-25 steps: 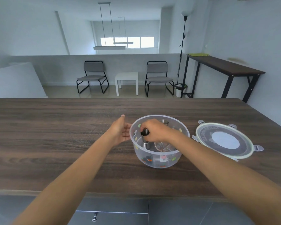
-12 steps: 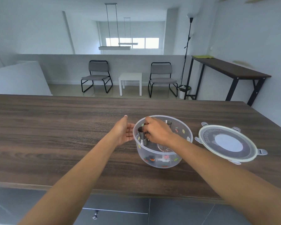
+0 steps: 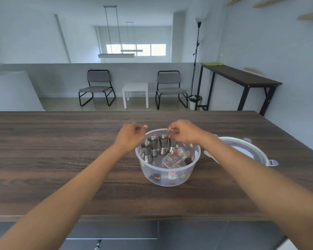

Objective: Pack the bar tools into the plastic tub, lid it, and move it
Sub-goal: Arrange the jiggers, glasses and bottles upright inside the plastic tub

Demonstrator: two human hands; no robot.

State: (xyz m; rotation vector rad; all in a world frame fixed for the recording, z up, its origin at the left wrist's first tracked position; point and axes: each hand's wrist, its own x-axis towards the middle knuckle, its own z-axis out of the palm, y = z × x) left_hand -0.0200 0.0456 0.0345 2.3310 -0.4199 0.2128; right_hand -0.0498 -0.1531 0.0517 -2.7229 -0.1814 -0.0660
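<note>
A clear plastic tub (image 3: 167, 178) with small fruit prints stands on the dark wooden counter (image 3: 61, 150). Several steel jiggers (image 3: 163, 144) stand upright inside it along the left and back. Small clear glasses (image 3: 172, 158) lie on their sides at the tub's right. My left hand (image 3: 131, 135) hovers at the tub's back-left rim, fingers loosely curled, holding nothing. My right hand (image 3: 185, 132) hangs over the back rim, its fingertips just above the rightmost jigger, gripping nothing that I can see. The round lid (image 3: 249, 150) lies right of the tub, partly hidden by my right forearm.
The counter's near edge runs below my forearms, with grey drawer fronts (image 3: 116, 235) under it. Beyond the far edge are two chairs (image 3: 98, 87), a white side table (image 3: 135, 92) and a tall dark table (image 3: 242, 78) by the right wall.
My right hand set a jigger down at the tub's left side, let go and rose to the back rim. My left hand came off the tub's side and lifted a little.
</note>
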